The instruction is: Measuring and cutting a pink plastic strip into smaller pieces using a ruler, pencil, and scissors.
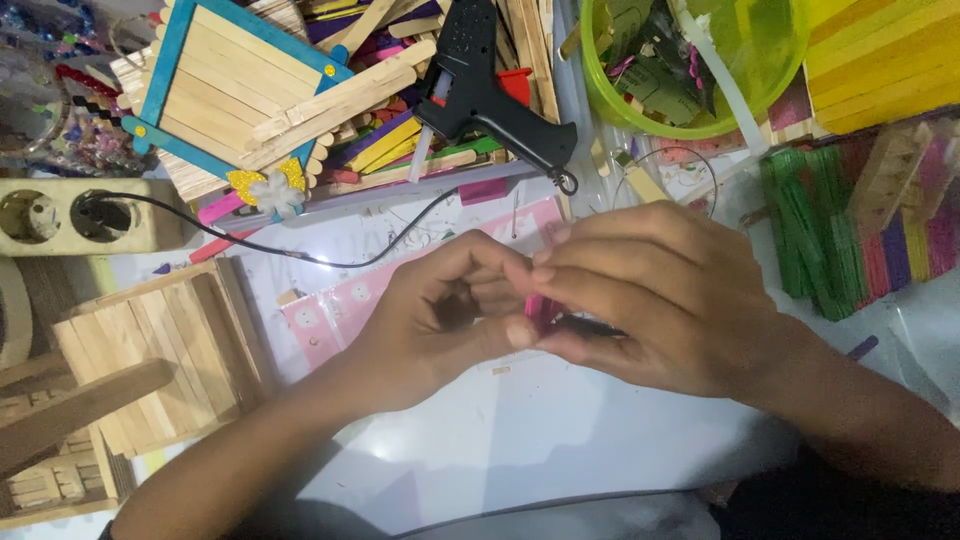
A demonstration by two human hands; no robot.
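A white table [560,440] fills the view; no wall, floor or window can be seen. Craft material crowds its far edge: coloured sticks [860,230], a green bowl [690,60], a black glue gun [490,90]. A wooden box [160,350] stands on the left. The light is even and soft.

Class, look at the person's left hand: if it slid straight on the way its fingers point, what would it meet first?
The left hand points right, fingertips already against the right hand around a small pink piece. It would meet those first; depth is hard to judge.
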